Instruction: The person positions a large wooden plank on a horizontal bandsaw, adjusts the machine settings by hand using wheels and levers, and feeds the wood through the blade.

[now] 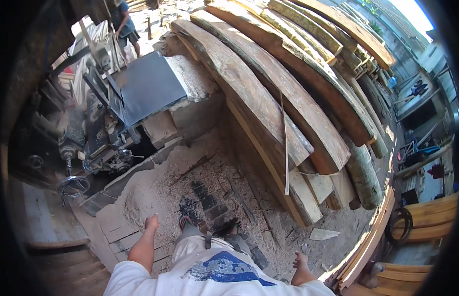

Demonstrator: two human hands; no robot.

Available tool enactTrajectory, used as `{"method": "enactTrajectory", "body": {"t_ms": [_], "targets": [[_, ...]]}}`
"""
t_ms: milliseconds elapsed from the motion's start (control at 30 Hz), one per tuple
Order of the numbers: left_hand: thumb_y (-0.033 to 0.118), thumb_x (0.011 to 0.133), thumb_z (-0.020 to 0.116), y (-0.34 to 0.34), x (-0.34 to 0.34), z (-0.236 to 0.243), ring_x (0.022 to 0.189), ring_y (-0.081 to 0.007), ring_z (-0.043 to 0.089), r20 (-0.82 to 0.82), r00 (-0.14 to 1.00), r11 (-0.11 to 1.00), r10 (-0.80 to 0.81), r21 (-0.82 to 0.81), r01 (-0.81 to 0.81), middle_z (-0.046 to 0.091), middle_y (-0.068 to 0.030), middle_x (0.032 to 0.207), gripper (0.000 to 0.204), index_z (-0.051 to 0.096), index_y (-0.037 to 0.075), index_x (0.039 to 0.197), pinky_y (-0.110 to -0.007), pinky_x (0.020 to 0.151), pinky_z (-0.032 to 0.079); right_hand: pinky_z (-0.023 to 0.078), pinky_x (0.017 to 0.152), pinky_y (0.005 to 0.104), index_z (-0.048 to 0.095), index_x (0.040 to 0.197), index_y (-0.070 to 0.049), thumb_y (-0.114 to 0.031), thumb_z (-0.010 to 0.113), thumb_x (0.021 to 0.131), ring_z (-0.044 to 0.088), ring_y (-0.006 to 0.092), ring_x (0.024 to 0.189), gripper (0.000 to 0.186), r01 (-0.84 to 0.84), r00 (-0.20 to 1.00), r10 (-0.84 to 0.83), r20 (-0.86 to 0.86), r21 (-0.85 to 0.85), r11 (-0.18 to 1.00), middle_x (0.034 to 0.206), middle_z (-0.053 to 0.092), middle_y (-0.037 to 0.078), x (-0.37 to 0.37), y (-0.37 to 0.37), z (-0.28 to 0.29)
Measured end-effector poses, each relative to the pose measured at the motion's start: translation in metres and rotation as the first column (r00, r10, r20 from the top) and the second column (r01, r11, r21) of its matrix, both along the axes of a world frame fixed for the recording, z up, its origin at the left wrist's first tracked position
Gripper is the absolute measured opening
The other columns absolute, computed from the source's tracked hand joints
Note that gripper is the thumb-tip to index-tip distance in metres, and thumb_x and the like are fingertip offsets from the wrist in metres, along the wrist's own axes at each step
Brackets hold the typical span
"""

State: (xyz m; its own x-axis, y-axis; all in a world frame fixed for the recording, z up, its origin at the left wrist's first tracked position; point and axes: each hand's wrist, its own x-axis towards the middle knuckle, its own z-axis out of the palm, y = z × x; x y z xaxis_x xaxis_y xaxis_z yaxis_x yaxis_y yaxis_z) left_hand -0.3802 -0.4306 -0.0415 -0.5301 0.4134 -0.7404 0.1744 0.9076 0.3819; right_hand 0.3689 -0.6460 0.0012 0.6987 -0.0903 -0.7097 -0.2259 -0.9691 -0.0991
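Note:
My left hand [151, 221] hangs out in front of me on the left, above a sawdust-strewn floor [155, 185]. Its fingers look curled in, and nothing shows in them. Low on the right is my right hand [301, 262], its fingers apart and empty. Neither hand touches anything; the nearest things to the right one are the ground and a loose pale board piece [324, 234]. Between my arms show my white shirt [185, 278] with a blue print and my feet on the floor.
Big rough-sawn logs [254, 89] are stacked ahead to the right, ends toward me. At left stands a sawing machine with a handwheel [73, 186] and a dark flat plate [149, 86]. Another person [126, 27] stands beyond it. Long planks [367, 237] lie at right.

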Motion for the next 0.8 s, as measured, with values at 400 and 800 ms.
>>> {"method": "enactTrajectory", "body": {"t_ms": [400,800], "targets": [[0.045,0.088,0.060,0.059,0.337,0.131,0.089,-0.0228,0.064,0.212,0.242,0.310,-0.947,0.396,0.864,0.068,-0.0125,0.097,0.045,0.063,0.004,0.107,-0.035,0.078,0.049,0.049,0.085,0.0428,0.057,0.117,0.004,-0.042,0.070,0.081,0.062,0.0353,0.099,0.059,-0.687,0.627,0.062,0.777,0.513,0.514,0.105,0.065,0.021,-0.119,0.322,0.088],[0.048,0.084,0.061,0.145,0.289,0.010,0.073,-0.0196,0.065,0.173,0.708,0.724,-0.684,0.046,0.688,0.069,-0.0089,0.081,0.047,0.070,0.003,0.093,-0.033,0.070,0.050,0.046,0.070,0.0257,0.050,0.124,-0.005,-0.008,0.061,0.078,0.055,0.0096,0.077,0.048,-0.514,0.748,0.573,0.335,0.839,0.179,0.091,0.061,0.004,-0.112,0.347,0.096]]}}
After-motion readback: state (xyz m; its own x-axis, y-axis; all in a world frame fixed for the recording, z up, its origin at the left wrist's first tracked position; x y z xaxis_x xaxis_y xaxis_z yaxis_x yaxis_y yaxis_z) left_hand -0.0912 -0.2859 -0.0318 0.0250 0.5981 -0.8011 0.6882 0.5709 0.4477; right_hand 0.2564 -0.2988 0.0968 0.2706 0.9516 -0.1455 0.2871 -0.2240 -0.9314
